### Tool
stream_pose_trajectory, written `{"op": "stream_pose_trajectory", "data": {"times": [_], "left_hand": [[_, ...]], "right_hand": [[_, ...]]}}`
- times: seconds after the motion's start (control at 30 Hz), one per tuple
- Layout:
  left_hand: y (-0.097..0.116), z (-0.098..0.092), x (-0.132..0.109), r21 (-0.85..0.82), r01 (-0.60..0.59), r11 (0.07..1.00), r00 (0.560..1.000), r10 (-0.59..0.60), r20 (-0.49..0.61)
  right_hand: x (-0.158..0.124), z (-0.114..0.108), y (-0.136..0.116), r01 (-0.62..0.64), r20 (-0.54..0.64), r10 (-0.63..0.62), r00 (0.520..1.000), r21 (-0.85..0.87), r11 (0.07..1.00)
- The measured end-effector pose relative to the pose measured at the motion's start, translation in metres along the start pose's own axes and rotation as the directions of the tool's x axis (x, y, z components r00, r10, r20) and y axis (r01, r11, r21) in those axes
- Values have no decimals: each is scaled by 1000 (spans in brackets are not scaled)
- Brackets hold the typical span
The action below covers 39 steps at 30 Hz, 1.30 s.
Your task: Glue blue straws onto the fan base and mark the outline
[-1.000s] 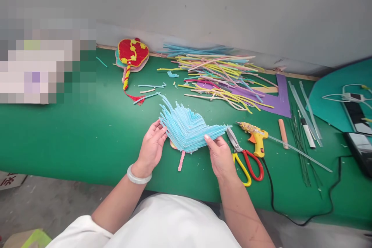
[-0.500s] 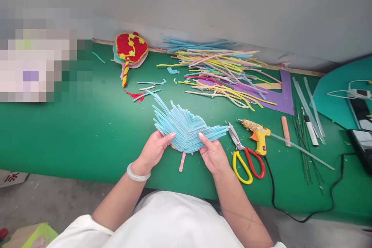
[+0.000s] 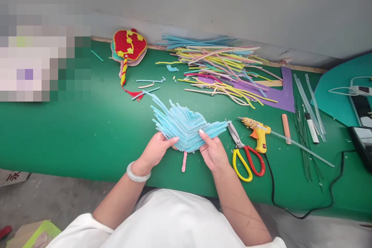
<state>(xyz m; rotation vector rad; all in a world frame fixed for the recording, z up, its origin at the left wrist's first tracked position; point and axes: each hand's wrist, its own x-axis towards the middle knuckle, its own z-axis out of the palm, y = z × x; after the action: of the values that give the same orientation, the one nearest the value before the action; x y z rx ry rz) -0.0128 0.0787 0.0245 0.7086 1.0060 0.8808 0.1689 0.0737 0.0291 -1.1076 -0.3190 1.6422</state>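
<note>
Both my hands hold a fan made of light blue pipe cleaners (image 3: 188, 126), laid in V-shaped rows, with uneven ends sticking out left and right. A short pink handle (image 3: 184, 161) points down from its lower edge. My left hand (image 3: 158, 147) grips the lower left side, thumb on top and fingers underneath, mostly hidden. On the right side, my right hand (image 3: 213, 151) pinches it the same way. Scissors (image 3: 242, 149) with one red and one yellow handle lie just right of my right hand, their tips near the blue ends.
A yellow glue gun (image 3: 257, 131) with a black cord lies beyond the scissors. Loose coloured pipe cleaners (image 3: 221, 62) are heaped at the back over a purple sheet (image 3: 286, 93). A red and yellow fan (image 3: 129, 44) lies at the back left. Glue sticks (image 3: 309, 104) and green wires (image 3: 303, 151) are at the right.
My left thumb has slid slightly to the right over the blue rows. The pink handle has shifted a little to the right; both hands keep their hold.
</note>
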Motion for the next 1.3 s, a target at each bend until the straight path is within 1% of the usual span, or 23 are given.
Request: {"op": "stream_pose_trajectory", "data": {"times": [0.1, 0.23, 0.47, 0.63, 0.77, 0.83, 0.93, 1.03, 1.1, 1.17, 1.3], "left_hand": [[-2, 0, 0, 33, 15, 999, 1000, -15, -10], [-5, -4, -1, 38, -17, 999, 1000, 18, -15], [-1, -1, -3, -74, -31, 997, 999, 29, -20], [2, 0, -5, -84, -50, 995, 998, 47, -30], [0, -1, -5, -70, -64, 995, 997, 62, -38], [-1, -1, -5, -66, -72, 995, 997, 70, -39], [-1, -1, -5, -68, -93, 993, 995, 90, -37], [-2, -1, -4, -65, -106, 992, 994, 103, -40], [-4, -2, -4, -44, -121, 992, 992, 119, -39], [-6, -3, -3, -1, -151, 989, 988, 151, -34], [-4, -2, -4, 133, -220, 966, 974, 226, -28]], "right_hand": [[-1, 0, -1, 4, 7, -4, 1000, 0, 1000], [-4, -4, -5, 14, 31, -15, 999, 16, 1000], [-5, -11, -6, 87, 72, -88, 994, 20, 996], [-10, -13, -2, 71, 156, -57, 986, -82, 994], [-10, -18, 1, 83, 165, -51, 985, -200, 976], [-8, -20, 0, 64, 172, -25, 985, -226, 972], [-8, -19, -1, 20, 199, 10, 980, -147, 989], [-8, -16, 0, 13, 232, -1, 973, -53, 999], [-8, -14, 2, 13, 248, 0, 969, -50, 999], [-8, -12, 4, 8, 252, 14, 968, -87, 996], [-6, -11, 6, 6, 238, 37, 970, -178, 984]]}}
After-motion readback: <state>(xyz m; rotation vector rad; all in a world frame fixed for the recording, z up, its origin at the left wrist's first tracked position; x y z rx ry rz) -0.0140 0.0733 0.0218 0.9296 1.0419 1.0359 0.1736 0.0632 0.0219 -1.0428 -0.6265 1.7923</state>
